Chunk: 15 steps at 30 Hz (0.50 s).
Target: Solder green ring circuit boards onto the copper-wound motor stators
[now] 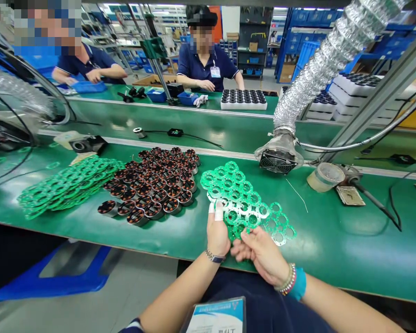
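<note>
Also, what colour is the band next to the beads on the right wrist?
Teal, clearest in the head view.

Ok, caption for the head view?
Left hand and right hand at green ring panels, copper-wound cores clustered alongside.

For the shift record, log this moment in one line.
left hand: on green ring panel | right hand: at panel's near edge | metal-cased coils: left

Factory floor, shown by workers at green benches (pixel 333 249) with ducts (pixel 319 69).
</note>
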{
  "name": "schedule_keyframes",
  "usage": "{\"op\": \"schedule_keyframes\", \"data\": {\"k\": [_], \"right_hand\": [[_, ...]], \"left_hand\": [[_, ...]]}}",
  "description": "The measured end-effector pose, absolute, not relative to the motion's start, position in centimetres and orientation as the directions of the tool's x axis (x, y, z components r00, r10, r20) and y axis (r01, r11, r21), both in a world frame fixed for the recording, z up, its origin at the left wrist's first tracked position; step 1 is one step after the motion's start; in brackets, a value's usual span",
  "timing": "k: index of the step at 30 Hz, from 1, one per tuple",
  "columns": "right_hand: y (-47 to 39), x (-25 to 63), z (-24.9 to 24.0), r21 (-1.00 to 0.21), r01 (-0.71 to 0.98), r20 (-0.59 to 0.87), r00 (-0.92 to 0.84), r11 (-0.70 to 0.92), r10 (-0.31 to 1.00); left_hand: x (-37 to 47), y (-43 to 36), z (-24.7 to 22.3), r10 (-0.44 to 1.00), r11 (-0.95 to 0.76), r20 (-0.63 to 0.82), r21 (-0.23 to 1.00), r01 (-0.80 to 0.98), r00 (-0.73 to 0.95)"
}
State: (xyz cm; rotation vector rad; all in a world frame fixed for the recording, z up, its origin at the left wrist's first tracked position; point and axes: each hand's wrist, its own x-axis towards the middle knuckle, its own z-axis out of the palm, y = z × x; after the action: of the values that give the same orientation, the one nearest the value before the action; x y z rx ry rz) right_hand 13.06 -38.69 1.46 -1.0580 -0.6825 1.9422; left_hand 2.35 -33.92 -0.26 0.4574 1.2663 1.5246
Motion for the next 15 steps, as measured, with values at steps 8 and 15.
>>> {"op": "schedule_keyframes", "data": {"k": [8,15], "right_hand": [[-36.5,21.2,3.3,-0.848,0.530,-0.245,-0.395,0.001,0.886],[-34.8,26.7,-1.5,-0.361,0.922,0.008,-0.145,0.138,0.989]], "left_hand": [[-0.4,-32.9,-0.7,0.855,0.111,-0.353,0.841,-0.530,-0.381],[-1.1,-33.1,-0.4,0.867,0.036,-0.301,0.833,-0.552,-0.398]]}}
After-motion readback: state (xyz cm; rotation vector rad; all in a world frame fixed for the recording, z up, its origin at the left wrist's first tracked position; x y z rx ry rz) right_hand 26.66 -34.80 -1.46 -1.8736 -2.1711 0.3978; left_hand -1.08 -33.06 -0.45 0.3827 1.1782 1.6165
